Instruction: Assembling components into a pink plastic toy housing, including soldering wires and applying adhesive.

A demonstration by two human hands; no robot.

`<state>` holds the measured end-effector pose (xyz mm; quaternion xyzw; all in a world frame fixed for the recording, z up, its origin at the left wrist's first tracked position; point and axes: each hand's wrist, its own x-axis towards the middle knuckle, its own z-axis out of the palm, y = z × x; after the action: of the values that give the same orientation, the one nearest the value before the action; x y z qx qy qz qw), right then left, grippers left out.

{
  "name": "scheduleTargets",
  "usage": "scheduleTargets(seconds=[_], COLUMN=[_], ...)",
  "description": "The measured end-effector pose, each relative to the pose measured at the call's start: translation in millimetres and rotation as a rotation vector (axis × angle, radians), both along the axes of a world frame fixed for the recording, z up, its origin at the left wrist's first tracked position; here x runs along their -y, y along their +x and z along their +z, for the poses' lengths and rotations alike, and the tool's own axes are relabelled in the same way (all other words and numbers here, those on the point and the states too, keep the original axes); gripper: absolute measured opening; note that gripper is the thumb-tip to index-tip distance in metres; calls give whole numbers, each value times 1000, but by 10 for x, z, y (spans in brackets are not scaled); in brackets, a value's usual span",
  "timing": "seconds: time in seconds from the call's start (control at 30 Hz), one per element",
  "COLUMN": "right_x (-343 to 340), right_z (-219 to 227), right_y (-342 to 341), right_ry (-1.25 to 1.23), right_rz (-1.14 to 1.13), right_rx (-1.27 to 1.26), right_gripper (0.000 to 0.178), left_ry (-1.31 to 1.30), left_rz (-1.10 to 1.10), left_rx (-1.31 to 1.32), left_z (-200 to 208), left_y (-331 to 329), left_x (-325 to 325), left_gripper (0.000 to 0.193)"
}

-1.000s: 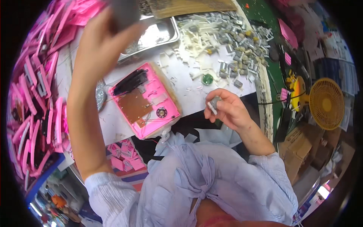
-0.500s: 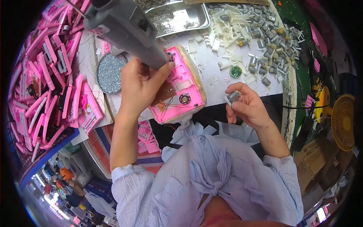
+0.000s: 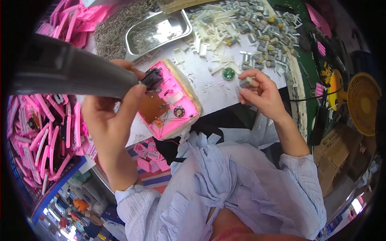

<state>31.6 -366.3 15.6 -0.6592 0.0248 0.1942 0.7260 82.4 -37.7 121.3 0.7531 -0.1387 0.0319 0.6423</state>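
Note:
My left hand is closed round the narrow end of a large grey electric screwdriver, tilted to the left. Its tip end is beside a black part at the upper left of an open pink plastic casing. The fingers partly hide that spot. Inside the casing are a brown circuit board, thin wires and a round black piece. The casing rests on a pale padded block. To the right, my right hand pinches a small grey motor above the white table.
Loose motors and white plastic brackets are heaped at the back right. A metal tray stands beside piled springs. Pink casings fill the left side. A small green round container sits near my right hand.
The screwdriver has swung from upright-leaning to a lower tilt leftward, and my left hand has moved left with it. The view has shifted; my right hand still holds the motor.

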Motion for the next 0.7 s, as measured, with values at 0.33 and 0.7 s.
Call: scheduleTargets(seconds=[0.33,0.7], right_x=[106,65], right_z=[-6,19], right_y=[162,592], right_ry=[-396,-665], right_rz=[38,277], right_rx=[158,360], right_gripper=[39,33], left_ry=[162,490], left_rz=[68,77], left_rx=[45,232], left_z=[22,-462], left_y=[232,-113], left_x=[60,628], left_gripper=[47,25])
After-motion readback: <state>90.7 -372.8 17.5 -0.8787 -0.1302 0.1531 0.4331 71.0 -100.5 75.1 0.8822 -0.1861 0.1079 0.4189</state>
